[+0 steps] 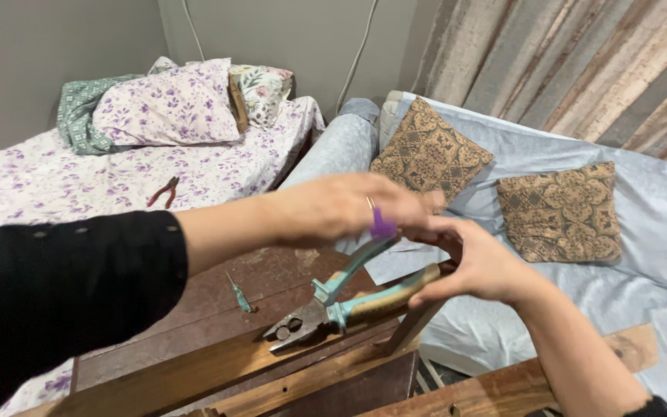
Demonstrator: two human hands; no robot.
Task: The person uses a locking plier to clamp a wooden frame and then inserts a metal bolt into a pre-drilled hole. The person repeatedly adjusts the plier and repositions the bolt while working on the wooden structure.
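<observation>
My right hand (476,262) grips the lower handle of a pair of combination pliers (333,305) with teal and tan grips, jaws pointing down-left over a brown wooden table (218,297). My left hand (349,205), in a black sleeve, reaches across from the left and pinches a small purple piece (382,226) at the tip of the upper handle. A ring shows on one finger of the left hand.
A small teal-handled screwdriver (238,294) lies on the table. Red-handled pliers (165,190) rest on the floral bed at left, with pillows (167,104) behind. A sofa covered in pale blue cloth (658,232) holds two patterned cushions (430,150). Wooden slats (503,386) cross the foreground.
</observation>
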